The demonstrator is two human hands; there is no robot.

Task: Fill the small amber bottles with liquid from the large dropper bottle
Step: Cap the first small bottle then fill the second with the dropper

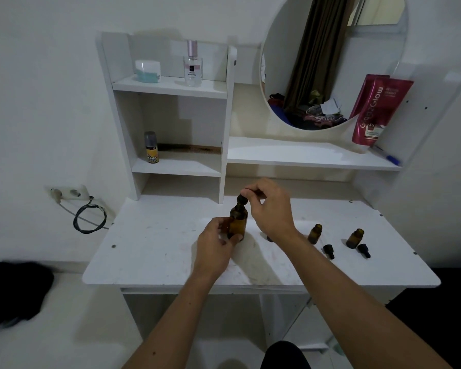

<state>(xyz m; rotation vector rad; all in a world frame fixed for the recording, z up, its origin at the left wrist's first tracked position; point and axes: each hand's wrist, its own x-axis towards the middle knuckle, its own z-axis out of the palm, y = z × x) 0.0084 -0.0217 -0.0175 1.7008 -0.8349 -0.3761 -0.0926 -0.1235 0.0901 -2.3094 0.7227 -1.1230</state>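
The large amber dropper bottle stands upright on the white tabletop. My left hand grips its lower body. My right hand pinches the black dropper cap at its neck. To the right stand two small amber bottles, uncapped: one nearer the middle, another further right. A small black dropper cap lies in front of the first, and a second cap lies beside the other. Something small and dark shows under my right wrist.
A white shelf unit rises at the table's back with a jar, a perfume bottle and a small yellow-labelled bottle. A round mirror, a pink tube and a blue pen are back right. A cable hangs left.
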